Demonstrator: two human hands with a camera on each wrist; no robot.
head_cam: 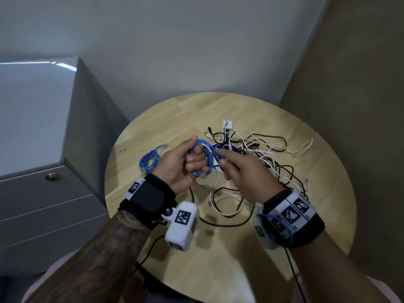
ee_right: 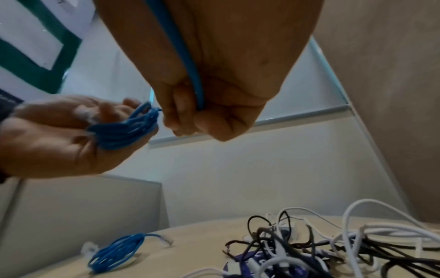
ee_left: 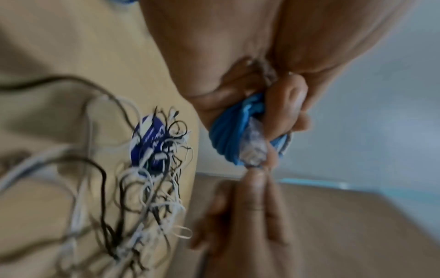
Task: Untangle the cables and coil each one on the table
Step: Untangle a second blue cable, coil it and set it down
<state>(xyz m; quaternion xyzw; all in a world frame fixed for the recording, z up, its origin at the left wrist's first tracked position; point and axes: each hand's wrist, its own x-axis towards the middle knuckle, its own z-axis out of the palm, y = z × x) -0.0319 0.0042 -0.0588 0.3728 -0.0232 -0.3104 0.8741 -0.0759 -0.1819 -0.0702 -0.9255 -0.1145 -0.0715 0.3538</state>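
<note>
Here, in the head view, the person is holding both hands above a round wooden table [head_cam: 284, 237]. The left hand [head_cam: 181, 165] is gripping a blue cable [head_cam: 205, 162], with loops of it lying round the curled fingers and the thumb pressing on top. The right hand [head_cam: 247, 173] is pinching a strand of that same cable just beside the left hand's fingertips. A second blue cable, already coiled [head_cam: 150, 160], is lying on the table to the left, well apart from a tangle of black and white cables [head_cam: 262, 162] that is spreading across the middle and right of the tabletop. A white adapter [head_cam: 227, 125] is sitting at the far edge of the tangle.

In the left wrist view, which is blurred, the left hand's fingers [ee_left: 285, 105] are curling round the blue bundle and a clear plug [ee_left: 253, 144], and the right hand's fingertips [ee_left: 257, 180] are meeting at the plug's end.

In the right wrist view, the right hand's fingers [ee_right: 181, 112] are pressing together on the blue strand, which is running up along the palm, while the left hand is cradling the loops beside them. The coiled cable is lying on the table below.
</note>
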